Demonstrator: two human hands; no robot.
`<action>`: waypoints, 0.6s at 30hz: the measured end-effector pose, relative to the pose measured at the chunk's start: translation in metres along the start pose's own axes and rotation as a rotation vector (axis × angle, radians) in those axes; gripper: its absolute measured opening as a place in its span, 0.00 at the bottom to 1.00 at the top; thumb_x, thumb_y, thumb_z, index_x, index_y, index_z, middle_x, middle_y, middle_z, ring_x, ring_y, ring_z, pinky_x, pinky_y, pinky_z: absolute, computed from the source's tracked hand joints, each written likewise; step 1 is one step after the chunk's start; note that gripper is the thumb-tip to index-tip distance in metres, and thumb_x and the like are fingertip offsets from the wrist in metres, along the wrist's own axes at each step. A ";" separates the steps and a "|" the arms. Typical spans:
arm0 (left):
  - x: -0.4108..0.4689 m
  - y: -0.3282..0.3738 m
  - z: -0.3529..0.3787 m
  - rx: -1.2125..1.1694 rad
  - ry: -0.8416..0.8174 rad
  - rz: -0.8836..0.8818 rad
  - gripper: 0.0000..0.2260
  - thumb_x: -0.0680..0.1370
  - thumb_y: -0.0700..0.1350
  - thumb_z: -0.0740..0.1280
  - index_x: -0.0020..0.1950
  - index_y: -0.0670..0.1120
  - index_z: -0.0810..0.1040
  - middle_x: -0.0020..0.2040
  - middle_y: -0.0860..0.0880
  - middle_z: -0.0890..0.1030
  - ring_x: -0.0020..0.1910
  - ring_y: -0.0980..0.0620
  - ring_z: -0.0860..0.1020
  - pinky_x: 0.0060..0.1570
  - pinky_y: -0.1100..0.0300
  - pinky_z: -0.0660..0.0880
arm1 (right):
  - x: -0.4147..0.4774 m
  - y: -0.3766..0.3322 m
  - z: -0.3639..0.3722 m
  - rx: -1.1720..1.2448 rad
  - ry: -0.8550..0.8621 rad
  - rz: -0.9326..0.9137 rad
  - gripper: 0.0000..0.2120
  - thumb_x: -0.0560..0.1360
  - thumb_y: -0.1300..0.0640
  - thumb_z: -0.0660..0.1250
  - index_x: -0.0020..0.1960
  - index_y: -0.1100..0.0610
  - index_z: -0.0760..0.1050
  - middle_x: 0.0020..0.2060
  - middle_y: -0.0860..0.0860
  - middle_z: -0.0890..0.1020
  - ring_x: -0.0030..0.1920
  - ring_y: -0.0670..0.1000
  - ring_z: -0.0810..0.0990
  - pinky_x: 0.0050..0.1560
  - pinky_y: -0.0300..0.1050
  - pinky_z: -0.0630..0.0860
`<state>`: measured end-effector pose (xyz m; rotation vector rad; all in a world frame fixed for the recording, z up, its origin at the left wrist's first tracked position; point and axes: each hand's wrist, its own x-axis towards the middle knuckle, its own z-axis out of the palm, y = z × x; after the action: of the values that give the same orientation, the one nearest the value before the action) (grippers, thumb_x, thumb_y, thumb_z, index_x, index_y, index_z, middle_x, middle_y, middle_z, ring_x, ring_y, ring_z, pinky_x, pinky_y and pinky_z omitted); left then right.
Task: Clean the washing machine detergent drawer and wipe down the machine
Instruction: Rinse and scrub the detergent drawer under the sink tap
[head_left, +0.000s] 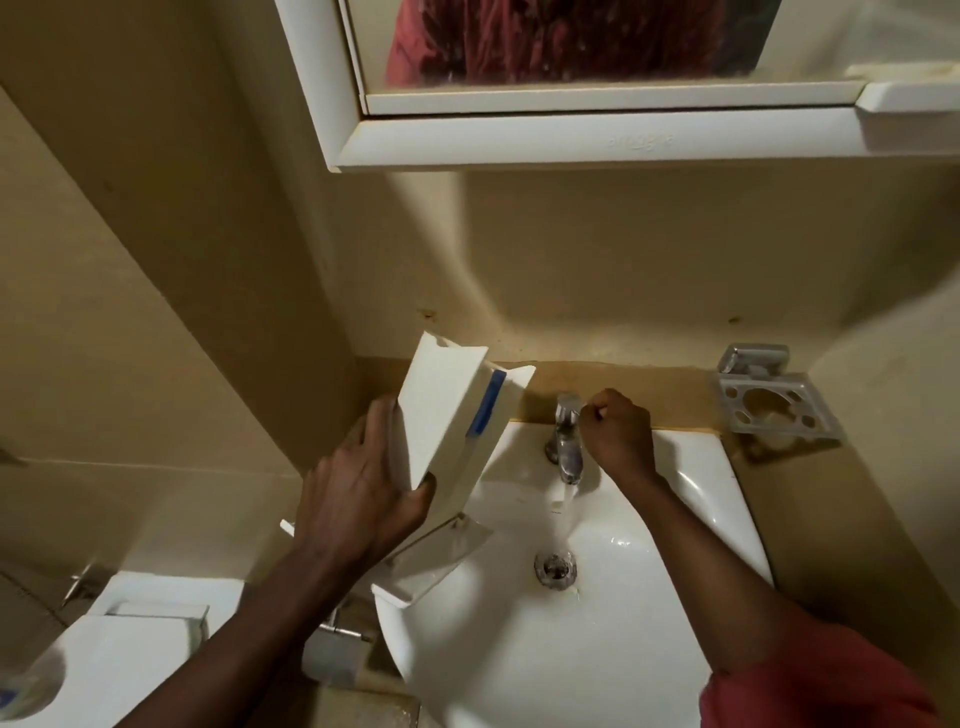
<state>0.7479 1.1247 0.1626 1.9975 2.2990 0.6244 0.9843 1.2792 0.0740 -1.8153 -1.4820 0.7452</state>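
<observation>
Head view: our left hand (358, 499) grips the detergent drawer (447, 431) at nine o'clock of the sink (701, 483); our right hand (621, 436) curls round the tap (569, 452) (water running). Drawer unrinsed, we judge; machine unwiped.

Dim, yellowish light on beige walls (156, 234). A white-framed mirror cabinet (571, 140) hangs at upper centre; a metal toothbrush holder (774, 400) at right; toilet tank (119, 660) lower left.

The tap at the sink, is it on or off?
On: water runs from the tap spout into the sink; the right hand grips its handle.
</observation>
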 end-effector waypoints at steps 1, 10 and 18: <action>-0.001 -0.005 0.001 -0.009 0.014 -0.007 0.30 0.68 0.53 0.73 0.65 0.49 0.62 0.50 0.44 0.81 0.38 0.38 0.80 0.33 0.52 0.77 | 0.001 -0.001 -0.001 -0.006 0.003 -0.002 0.07 0.76 0.61 0.62 0.47 0.61 0.79 0.44 0.56 0.83 0.46 0.56 0.80 0.43 0.41 0.71; -0.019 -0.029 0.013 -0.106 0.092 -0.091 0.31 0.68 0.50 0.75 0.65 0.49 0.63 0.50 0.44 0.81 0.41 0.40 0.80 0.36 0.53 0.76 | -0.002 -0.007 0.012 -0.066 -0.007 0.031 0.09 0.77 0.59 0.60 0.46 0.62 0.77 0.45 0.59 0.82 0.48 0.60 0.79 0.41 0.43 0.70; -0.025 -0.028 0.021 -0.167 0.128 -0.124 0.30 0.68 0.48 0.75 0.63 0.48 0.64 0.47 0.44 0.81 0.39 0.41 0.80 0.35 0.53 0.76 | -0.010 -0.019 0.016 -0.147 -0.089 0.071 0.10 0.79 0.57 0.57 0.54 0.63 0.72 0.52 0.63 0.79 0.51 0.62 0.79 0.41 0.44 0.68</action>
<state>0.7316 1.1039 0.1287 1.7756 2.3300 0.9253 0.9587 1.2741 0.0794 -1.9769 -1.5723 0.7779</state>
